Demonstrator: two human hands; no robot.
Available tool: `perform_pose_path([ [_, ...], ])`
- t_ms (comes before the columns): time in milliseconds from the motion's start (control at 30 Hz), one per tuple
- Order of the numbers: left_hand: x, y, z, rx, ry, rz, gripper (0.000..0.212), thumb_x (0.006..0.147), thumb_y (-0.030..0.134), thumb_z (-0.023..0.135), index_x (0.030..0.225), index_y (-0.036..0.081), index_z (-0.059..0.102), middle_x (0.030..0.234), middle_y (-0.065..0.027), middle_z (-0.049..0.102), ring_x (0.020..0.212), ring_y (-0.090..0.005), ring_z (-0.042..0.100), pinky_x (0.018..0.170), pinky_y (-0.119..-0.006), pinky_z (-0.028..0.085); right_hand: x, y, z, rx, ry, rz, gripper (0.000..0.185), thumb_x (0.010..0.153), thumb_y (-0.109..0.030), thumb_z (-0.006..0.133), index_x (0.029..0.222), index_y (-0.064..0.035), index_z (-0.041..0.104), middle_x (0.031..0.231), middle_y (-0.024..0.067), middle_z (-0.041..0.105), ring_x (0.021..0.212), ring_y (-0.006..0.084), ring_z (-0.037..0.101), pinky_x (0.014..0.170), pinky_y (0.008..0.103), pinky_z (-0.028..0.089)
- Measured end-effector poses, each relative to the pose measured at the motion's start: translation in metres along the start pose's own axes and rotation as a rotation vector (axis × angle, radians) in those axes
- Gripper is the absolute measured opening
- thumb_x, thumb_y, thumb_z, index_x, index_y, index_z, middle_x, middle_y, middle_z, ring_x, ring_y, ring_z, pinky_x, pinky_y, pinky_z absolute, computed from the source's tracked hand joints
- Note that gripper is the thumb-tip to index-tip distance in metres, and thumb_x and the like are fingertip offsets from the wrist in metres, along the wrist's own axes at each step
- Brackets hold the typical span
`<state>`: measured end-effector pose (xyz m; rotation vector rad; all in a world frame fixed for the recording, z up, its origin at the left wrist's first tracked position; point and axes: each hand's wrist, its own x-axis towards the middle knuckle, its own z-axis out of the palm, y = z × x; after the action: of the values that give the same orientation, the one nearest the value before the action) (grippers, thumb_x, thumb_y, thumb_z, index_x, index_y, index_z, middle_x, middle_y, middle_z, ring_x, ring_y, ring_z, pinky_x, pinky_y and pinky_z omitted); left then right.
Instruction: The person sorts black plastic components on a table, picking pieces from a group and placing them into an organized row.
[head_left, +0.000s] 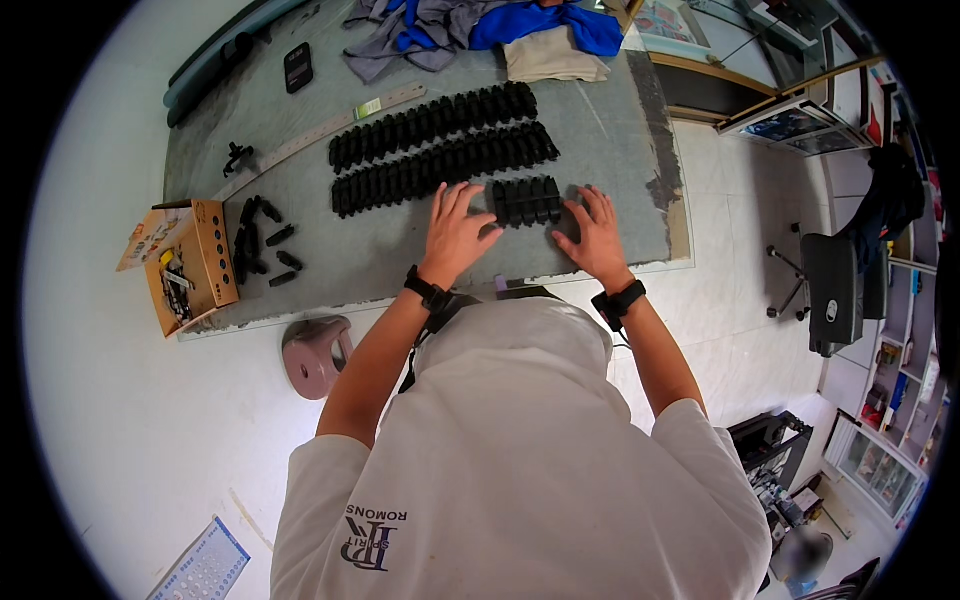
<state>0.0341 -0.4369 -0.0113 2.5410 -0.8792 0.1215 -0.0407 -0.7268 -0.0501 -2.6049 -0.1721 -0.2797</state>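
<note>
On the grey tabletop (390, 255), a short row of small black plastic parts (526, 202) stands side by side between my two hands. My left hand (457, 234) is at the row's left side, fingers apart, with a gap to the parts. At the right end, my right hand (595, 232) has its fingers spread and curved close to the last part; whether it touches is hard to tell. Neither hand holds anything. Just beyond the short row lie two long slanting rows of similar parts, a nearer row (442, 166) and a farther row (435, 124).
Loose black parts (251, 236) lie left, beside an open cardboard box (214, 255). A long ruler (300, 140), a small black clamp-like item (237, 157), a phone (298, 67) and cloths (555, 56) are farther back. A pink stool (311, 367) stands by the table's front edge.
</note>
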Motion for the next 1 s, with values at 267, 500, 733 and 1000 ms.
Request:
perform_pose_path([
  [267, -0.012, -0.010, -0.008, 0.035, -0.011, 0.018, 0.029, 0.091, 0.031, 0.081, 0.111, 0.011, 0.083, 0.145, -0.0091, 0.060, 0.144, -0.0307, 0.049, 0.131, -0.055, 0.029, 0.002, -0.025, -0.001, -0.048, 0.059, 0.043, 0.063, 0.091, -0.030, 0.083, 0.145, -0.0057, 0.062, 0.159, 0.0211, 0.051, 0.151, 0.0434, 0.045, 0.129, 0.0604, 0.030],
  [500, -0.038, -0.033, -0.034, 0.080, 0.022, -0.021, 0.049, 0.092, 0.031, 0.077, 0.137, 0.012, 0.071, 0.154, -0.0085, 0.056, 0.153, -0.0310, 0.044, 0.132, -0.055, 0.026, 0.020, -0.067, -0.004, -0.071, 0.076, -0.029, 0.060, 0.094, -0.026, 0.080, 0.147, -0.0057, 0.061, 0.158, 0.0201, 0.053, 0.150, 0.0416, 0.047, 0.128, 0.0604, 0.031],
  [733, -0.075, -0.067, -0.059, 0.098, 0.054, -0.110, 0.059, 0.093, 0.030, 0.076, 0.147, 0.009, 0.064, 0.161, -0.0097, 0.053, 0.155, -0.0327, 0.042, 0.132, -0.056, 0.025, 0.040, -0.103, 0.017, -0.020, 0.035, -0.124, 0.058, 0.093, -0.024, 0.080, 0.146, -0.0058, 0.061, 0.158, 0.0199, 0.052, 0.151, 0.0414, 0.046, 0.128, 0.0592, 0.031],
  [1000, -0.127, -0.101, -0.091, 0.104, 0.073, -0.258, 0.064, 0.094, 0.027, 0.076, 0.153, 0.009, 0.057, 0.163, -0.0105, 0.050, 0.156, -0.0350, 0.041, 0.131, -0.057, 0.027, 0.069, -0.155, 0.053, 0.003, -0.080, -0.224, 0.055, 0.094, -0.024, 0.079, 0.144, -0.0059, 0.063, 0.158, 0.0194, 0.052, 0.152, 0.0405, 0.045, 0.129, 0.0580, 0.031],
])
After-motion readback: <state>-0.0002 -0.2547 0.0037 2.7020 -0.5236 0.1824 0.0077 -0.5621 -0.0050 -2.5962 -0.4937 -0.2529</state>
